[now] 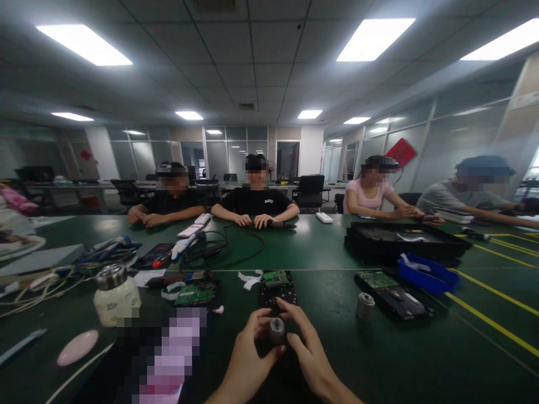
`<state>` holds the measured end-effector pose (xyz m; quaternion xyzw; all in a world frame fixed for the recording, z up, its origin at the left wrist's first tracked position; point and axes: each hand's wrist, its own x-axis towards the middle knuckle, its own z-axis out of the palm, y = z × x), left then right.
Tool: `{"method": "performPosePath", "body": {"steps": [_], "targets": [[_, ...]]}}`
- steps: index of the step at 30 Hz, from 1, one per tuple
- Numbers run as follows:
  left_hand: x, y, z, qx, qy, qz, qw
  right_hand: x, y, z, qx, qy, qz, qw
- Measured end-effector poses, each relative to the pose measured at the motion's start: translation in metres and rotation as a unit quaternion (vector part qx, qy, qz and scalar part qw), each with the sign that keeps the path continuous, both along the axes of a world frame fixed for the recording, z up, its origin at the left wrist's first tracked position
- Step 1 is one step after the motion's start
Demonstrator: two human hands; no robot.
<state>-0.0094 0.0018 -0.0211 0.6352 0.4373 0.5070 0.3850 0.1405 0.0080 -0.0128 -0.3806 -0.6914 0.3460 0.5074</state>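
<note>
A small metal cylinder [277, 329] is pinched between the left hand [246, 353] and right hand [309, 350], low centre, each grip closed on it. A black drive [278, 289] lies just above on the green bench [337, 359], and a second cylinder [365, 306] stands to the right.

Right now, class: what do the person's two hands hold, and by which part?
Both the left hand and the right hand hold one small metal cylinder, fingertips pinching its sides from either side, above the dark hard drive.
</note>
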Motion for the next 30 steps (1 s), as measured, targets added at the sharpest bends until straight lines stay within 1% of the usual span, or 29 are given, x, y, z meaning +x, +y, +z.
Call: {"method": "performPosePath", "body": {"steps": [2, 3, 4, 7, 9, 14, 17, 20, 22, 24, 27, 30], "targets": [[0.001, 0.000, 0.002, -0.018, 0.015, -0.019, 1.000, 0.000, -0.001, 0.001, 0.012, -0.022, 0.015, 1.000], [0.002, 0.000, 0.004, -0.022, 0.024, -0.019, 0.999, 0.000, -0.002, 0.002, 0.013, -0.028, 0.009, 0.999], [0.002, -0.001, 0.007, -0.024, 0.032, -0.014, 0.999, 0.000, -0.003, 0.004, 0.013, -0.028, -0.007, 1.000], [0.002, -0.004, 0.012, -0.022, 0.035, -0.008, 0.999, 0.001, -0.004, 0.013, 0.016, -0.011, -0.085, 0.996], [0.002, -0.005, 0.014, -0.023, 0.027, -0.010, 0.999, 0.001, -0.003, 0.022, 0.023, -0.023, -0.106, 0.994], [0.001, -0.005, 0.014, -0.018, 0.014, -0.007, 1.000, -0.005, 0.005, 0.042, 0.023, -0.113, -0.049, 0.992], [0.001, -0.004, 0.014, -0.031, 0.023, -0.003, 0.999, -0.004, 0.007, 0.055, 0.026, -0.120, -0.050, 0.991], [0.001, -0.005, 0.015, -0.048, 0.041, -0.004, 0.998, 0.015, -0.002, 0.070, 0.030, -0.106, -0.074, 0.991], [0.000, -0.005, 0.016, -0.051, 0.049, -0.008, 0.997, 0.036, -0.018, 0.074, 0.007, -0.113, -0.072, 0.991], [0.000, -0.006, 0.016, -0.052, 0.057, -0.007, 0.997, 0.059, -0.040, 0.071, -0.047, -0.133, -0.059, 0.988], [-0.001, -0.007, 0.016, -0.060, 0.073, -0.003, 0.996, 0.087, -0.073, 0.052, -0.122, -0.182, -0.040, 0.975], [-0.002, -0.007, 0.016, -0.057, 0.075, -0.005, 0.996, 0.102, -0.092, 0.030, -0.139, -0.226, -0.013, 0.964]]}}
